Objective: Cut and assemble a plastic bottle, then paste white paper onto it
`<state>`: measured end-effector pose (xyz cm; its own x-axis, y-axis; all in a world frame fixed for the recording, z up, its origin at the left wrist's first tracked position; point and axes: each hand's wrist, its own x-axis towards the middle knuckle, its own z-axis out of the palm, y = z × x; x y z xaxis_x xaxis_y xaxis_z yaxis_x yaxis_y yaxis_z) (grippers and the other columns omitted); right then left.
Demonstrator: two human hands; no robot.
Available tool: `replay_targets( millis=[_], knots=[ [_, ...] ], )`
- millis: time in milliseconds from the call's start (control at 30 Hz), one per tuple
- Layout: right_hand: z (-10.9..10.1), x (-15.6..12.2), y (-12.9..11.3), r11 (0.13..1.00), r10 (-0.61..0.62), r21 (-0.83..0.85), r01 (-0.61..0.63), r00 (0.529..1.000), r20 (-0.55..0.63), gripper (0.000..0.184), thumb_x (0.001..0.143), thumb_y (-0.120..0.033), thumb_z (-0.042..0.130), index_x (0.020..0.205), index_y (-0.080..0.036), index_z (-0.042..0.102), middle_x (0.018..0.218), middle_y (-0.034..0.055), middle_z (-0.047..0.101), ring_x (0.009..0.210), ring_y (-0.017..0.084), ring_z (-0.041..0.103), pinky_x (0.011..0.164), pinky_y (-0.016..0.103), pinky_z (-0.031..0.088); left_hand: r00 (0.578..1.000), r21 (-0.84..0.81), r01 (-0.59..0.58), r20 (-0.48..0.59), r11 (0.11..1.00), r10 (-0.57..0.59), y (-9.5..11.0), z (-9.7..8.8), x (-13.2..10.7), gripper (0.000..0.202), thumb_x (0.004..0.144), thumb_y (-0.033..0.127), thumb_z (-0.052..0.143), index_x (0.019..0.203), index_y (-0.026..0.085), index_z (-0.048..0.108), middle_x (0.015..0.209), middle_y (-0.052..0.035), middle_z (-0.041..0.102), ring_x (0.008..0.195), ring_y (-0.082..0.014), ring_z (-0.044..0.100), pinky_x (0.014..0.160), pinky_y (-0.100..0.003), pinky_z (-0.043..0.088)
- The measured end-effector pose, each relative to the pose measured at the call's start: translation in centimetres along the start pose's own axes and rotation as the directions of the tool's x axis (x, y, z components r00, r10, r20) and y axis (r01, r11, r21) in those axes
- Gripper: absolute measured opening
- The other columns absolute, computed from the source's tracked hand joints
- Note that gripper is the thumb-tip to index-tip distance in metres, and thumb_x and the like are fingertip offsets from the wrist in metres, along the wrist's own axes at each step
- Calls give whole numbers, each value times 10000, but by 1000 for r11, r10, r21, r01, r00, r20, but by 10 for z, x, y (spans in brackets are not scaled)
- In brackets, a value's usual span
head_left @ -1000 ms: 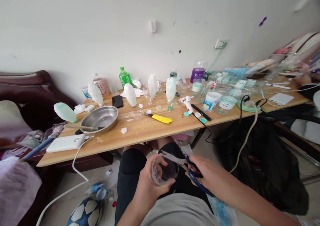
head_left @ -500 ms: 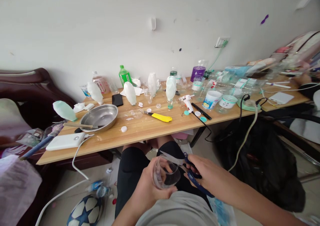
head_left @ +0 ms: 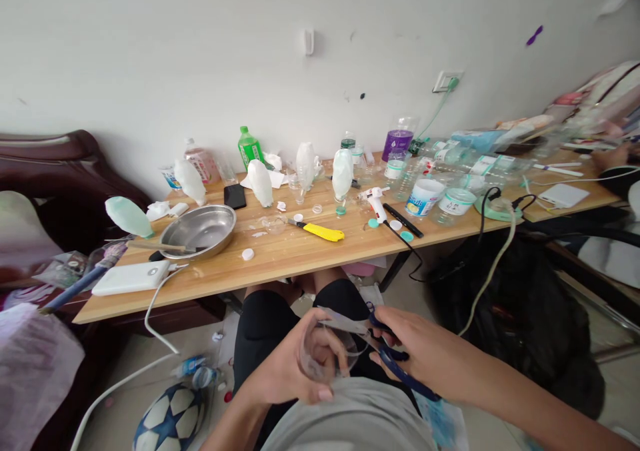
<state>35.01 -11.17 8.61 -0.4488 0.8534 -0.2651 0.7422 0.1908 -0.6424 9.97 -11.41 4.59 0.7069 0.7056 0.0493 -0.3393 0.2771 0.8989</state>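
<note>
A long wooden table [head_left: 280, 264] ran across the view against a white wall, crowded with plastic bottles, caps and tools. A black bag [head_left: 525, 318] slumped on the floor under its right end. On the left part of the table sat a steel bowl [head_left: 200, 230]. Below the table's near edge, over the seated person's lap, were both of the person's own hands. The left hand [head_left: 280, 374] was curled around a clear plastic cup [head_left: 345, 358], thumb underneath and fingers wrapped round its wall, holding it tilted on its side. The right hand [head_left: 425, 354] was closed through the blue handles of a pair of scissors [head_left: 373, 338], whose pale blades lay across the cup's rim; whether they were biting the plastic could not be told. A yellow utility knife [head_left: 323, 231] lay apart from both hands at the middle of the table. The work in hand appeared to be trimming the cup's rim. Carrying that cut on would call for turning the cup into the blades with the left fingers well clear of the edge.
</note>
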Motion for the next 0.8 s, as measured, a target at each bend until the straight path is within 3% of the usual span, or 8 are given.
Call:
replay_targets(
  millis=[100,167,267,367,467,600,700,800],
  knots=[
    [-1,5,-2,998,61,-1,-61,998,-1,170,765,-208,641,782,-227,473,771,-20,603,676,146,512,608,243,342,996,-150,-74,33,986,80,-6,-7,1,690,700,506,827,1229,312,428,1112,-77,641,530,-45,526,411,-134,392],
    [-1,8,-2,995,97,-6,-98,995,-27,182,729,-158,629,743,-226,461,722,-29,595,648,139,497,588,242,317,991,-138,-129,-56,982,123,-7,-11,0,568,742,531,779,1171,300,486,1216,-77,562,673,-110,605,481,-214,513],
    [2,9,0,993,116,-14,-117,991,-73,149,715,-144,609,726,-224,483,712,-24,611,651,144,515,583,245,304,952,48,-185,-239,982,191,-8,-12,-5,487,828,563,673,1181,256,541,1155,-66,544,907,-194,598,786,-380,570],
    [5,9,-1,990,140,-7,-142,986,-96,123,729,-183,613,740,-227,499,743,-13,636,668,153,541,590,249,312,889,324,-127,-383,937,253,-9,-5,-11,435,968,491,484,1343,272,462,1209,-81,560,1023,-208,568,958,-395,467],
    [9,10,-3,987,159,13,-158,984,-79,114,761,-220,608,779,-229,495,798,2,653,712,166,573,611,252,338,802,453,-105,-489,886,344,-15,7,-11,506,971,510,462,1418,287,378,1251,-85,550,905,-169,560,859,-324,472],
    [13,10,-1,991,117,65,-114,992,-38,118,791,-227,587,814,-226,472,870,25,653,794,182,605,668,259,390,701,460,-69,-609,885,371,-25,19,2,874,605,510,879,1314,259,435,1097,-44,574,700,-124,496,593,-238,426],
    [13,7,2,994,96,54,-93,994,-59,114,811,-239,574,848,-225,467,904,34,641,823,189,602,699,270,404,621,496,25,-688,868,376,-28,24,10,695,640,355,879,1205,243,490,1017,-29,592,695,-123,503,595,-235,425],
    [10,5,4,996,86,21,-84,994,-62,123,807,-233,577,850,-227,461,887,27,628,805,186,584,692,271,396,632,525,21,-666,851,396,-29,25,11,596,681,275,824,1179,238,499,1021,-34,591,666,-110,473,582,-235,427]
  ],
)
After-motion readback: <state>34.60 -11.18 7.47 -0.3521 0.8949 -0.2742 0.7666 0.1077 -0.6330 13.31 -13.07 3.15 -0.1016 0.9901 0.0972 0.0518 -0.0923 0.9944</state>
